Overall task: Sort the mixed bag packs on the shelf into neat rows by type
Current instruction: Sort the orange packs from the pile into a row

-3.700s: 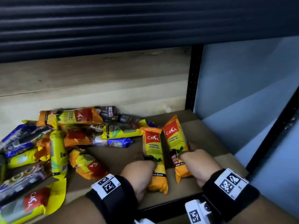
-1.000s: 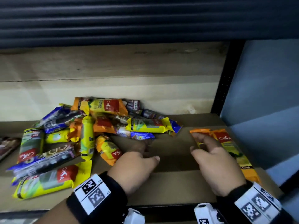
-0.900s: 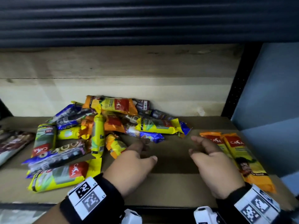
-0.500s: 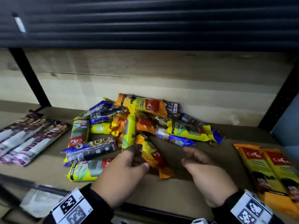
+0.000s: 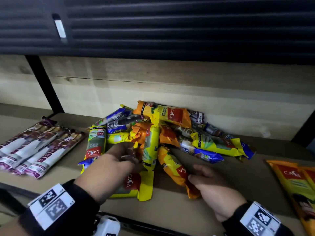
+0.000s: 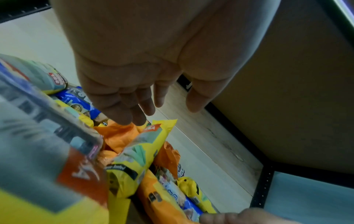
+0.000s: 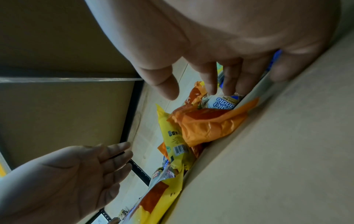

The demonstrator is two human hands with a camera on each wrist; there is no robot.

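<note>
A mixed pile of packs (image 5: 163, 133), yellow, orange and blue, lies against the shelf's back wall. My left hand (image 5: 129, 155) hovers over its left front with straight fingers (image 6: 134, 115), above a yellow pack (image 5: 150, 150) and crumpled orange wrappers (image 6: 118, 136). My right hand (image 5: 194, 172) is relaxed, fingers spread (image 7: 210, 84), at the near end of an orange pack (image 5: 175, 169) lying at the pile's front; it holds nothing. Orange packs (image 5: 293, 181) lie side by side at the far right.
A row of purple-and-white packs (image 5: 34, 145) lies at the left of the shelf board (image 5: 221, 210). Black uprights (image 5: 44, 84) stand at the back left and back right. A dark ribbed shelf underside (image 5: 170, 28) hangs overhead.
Both hands left the orange packs lying at the right and moved left to the pile. The left hand now reaches over it; the right reaches the front orange pack.
</note>
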